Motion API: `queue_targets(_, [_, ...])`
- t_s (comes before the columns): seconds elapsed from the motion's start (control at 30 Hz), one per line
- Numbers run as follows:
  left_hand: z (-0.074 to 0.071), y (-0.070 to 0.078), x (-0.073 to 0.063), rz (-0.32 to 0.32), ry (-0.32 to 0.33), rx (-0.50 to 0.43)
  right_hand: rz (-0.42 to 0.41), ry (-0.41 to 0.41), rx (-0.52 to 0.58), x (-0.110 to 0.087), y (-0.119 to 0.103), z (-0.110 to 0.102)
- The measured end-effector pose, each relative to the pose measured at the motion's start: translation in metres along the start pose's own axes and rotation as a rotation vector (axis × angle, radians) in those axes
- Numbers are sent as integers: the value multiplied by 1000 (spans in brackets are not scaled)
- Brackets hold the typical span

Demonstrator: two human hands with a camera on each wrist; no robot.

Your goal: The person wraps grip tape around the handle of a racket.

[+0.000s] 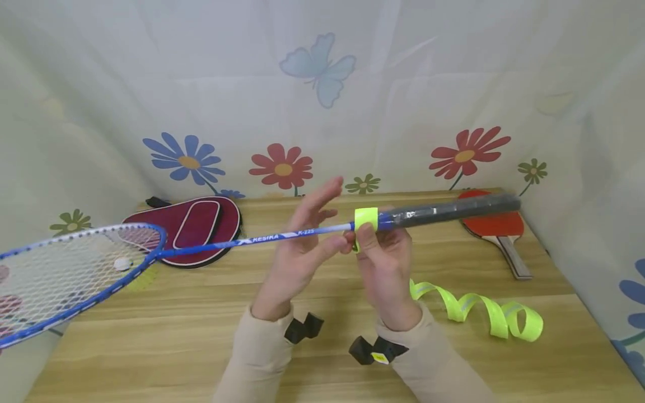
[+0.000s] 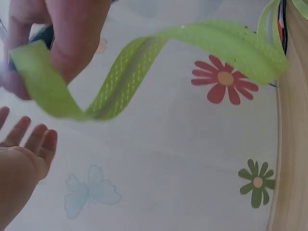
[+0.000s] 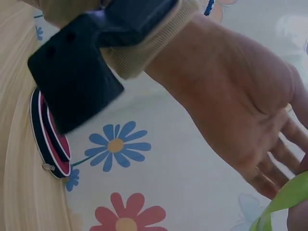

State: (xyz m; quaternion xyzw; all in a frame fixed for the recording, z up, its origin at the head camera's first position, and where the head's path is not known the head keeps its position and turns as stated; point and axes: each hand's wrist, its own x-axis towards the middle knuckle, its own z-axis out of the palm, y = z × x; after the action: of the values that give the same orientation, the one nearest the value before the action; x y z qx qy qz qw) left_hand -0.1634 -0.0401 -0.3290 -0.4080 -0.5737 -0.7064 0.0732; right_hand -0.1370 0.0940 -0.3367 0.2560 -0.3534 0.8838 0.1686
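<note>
A blue-and-white badminton racket (image 1: 274,237) spans the head view, its strung head at left and its dark handle (image 1: 453,209) at right. A neon yellow-green tape (image 1: 366,216) is wrapped around the handle's inner end. My right hand (image 1: 385,263) grips there, thumb pressed on the tape and fingers behind the handle. Behind the shaft, my left hand (image 1: 297,260) has its index finger stretched up and its thumb tip close by the tape; the left wrist view shows that hand (image 2: 24,156) with fingers apart. The tape's loose length (image 1: 499,319) trails in curls beyond my right wrist.
A red table tennis paddle (image 1: 496,224) lies at back right, partly covered by the handle. At back left lies a dark red paddle case (image 1: 199,224). A shuttlecock (image 1: 122,263) shows through the strings. Flower-printed curtains (image 1: 322,123) surround the wooden table (image 1: 166,336).
</note>
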Motion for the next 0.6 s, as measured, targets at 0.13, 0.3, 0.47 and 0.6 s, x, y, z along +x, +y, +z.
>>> queue_targets(0.13, [7,-1,-1,74,-7,-153,-3,-15,-71,-1,1,6])
queue_targets(0.3, [6,4,-2,69,44,-153,-18,-40,-270,1,0,4])
queue_targets(0.47, [3,9,-5,17,131,-55,12,-53,-414,2,0,2])
queue_targets(0.6, [3,11,-6,-8,180,-11,51,-50,-346,3,1,0])
